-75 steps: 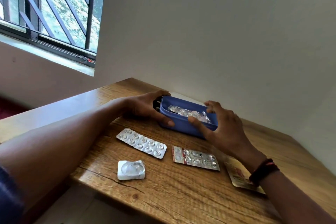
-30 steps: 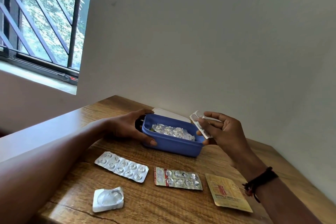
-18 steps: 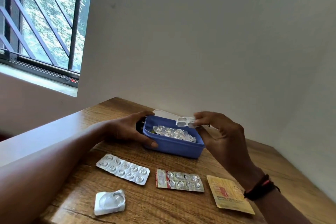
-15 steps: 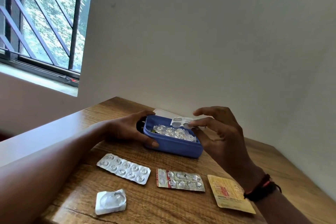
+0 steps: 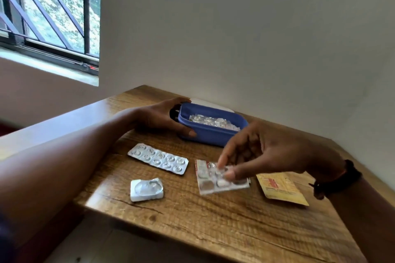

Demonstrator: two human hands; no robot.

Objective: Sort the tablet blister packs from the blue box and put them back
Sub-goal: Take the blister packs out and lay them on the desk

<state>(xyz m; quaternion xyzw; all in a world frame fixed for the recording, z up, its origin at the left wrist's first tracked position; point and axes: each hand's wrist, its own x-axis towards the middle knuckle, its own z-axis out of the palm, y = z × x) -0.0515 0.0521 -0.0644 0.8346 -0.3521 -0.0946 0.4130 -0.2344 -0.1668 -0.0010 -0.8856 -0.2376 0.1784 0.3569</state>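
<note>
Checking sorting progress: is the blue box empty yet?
Not empty. Silvery blister packs lie inside the open blue box, which the left hand holds.

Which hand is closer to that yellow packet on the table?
Right. The right hand hovers just left of the yellow packet, pinching a blister pack; the left hand grips the blue box farther away.

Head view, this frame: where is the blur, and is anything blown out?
Head view: motion blur smears the right hand and the blister pack it pinches; the left hand gripping the blue box reads sharper; the window is overbright, its foliage pale.
</note>
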